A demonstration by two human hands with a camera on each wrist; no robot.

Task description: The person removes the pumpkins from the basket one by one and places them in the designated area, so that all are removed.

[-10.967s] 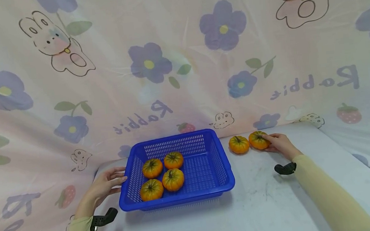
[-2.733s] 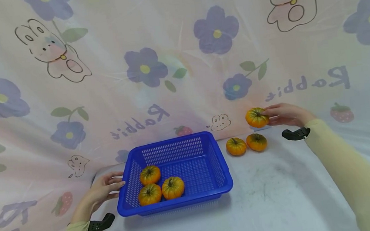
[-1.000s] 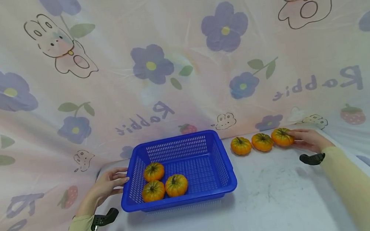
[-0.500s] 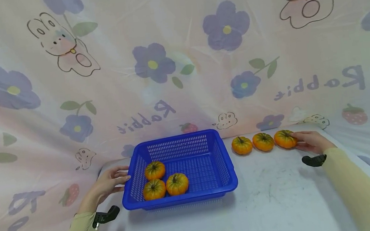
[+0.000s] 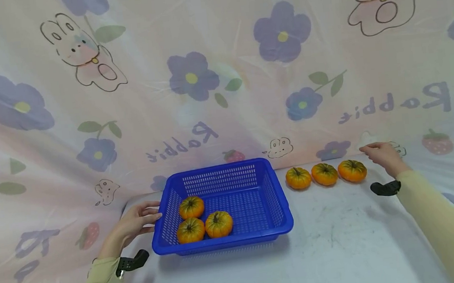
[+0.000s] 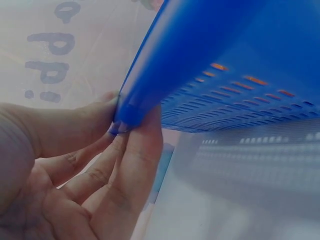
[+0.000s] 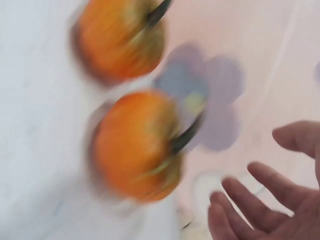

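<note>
A blue plastic basket (image 5: pixel 242 239) holds three small orange pumpkins, among them one at the front (image 5: pixel 218 224), in its left part. The left hand (image 5: pixel 134 221) is at its left side; in the left wrist view that hand (image 6: pixel 100 170) pinches the basket's rim (image 6: pixel 145 85) between thumb and fingers. To the basket's right, three more pumpkins stand in a row: the left one (image 5: pixel 298 178), the middle one (image 5: pixel 324 174) and the right one (image 5: pixel 352 171). Just right of and above the row is the right hand (image 5: pixel 384 157), holding nothing. The right wrist view shows its fingers (image 7: pixel 255 205) spread beside a pumpkin (image 7: pixel 137 145).
The white table (image 5: pixel 327 245) extends in front of the basket and the row. A patterned cloth (image 5: pixel 222 92) with flowers and rabbits hangs behind, close to the table's back edge and the row of pumpkins. Black wrist cameras sit on both wrists.
One pumpkin from the basket now stands at the row's right end, where the right hand has let it go and lifted off, up and to the right. The left hand has stayed at the basket.
</note>
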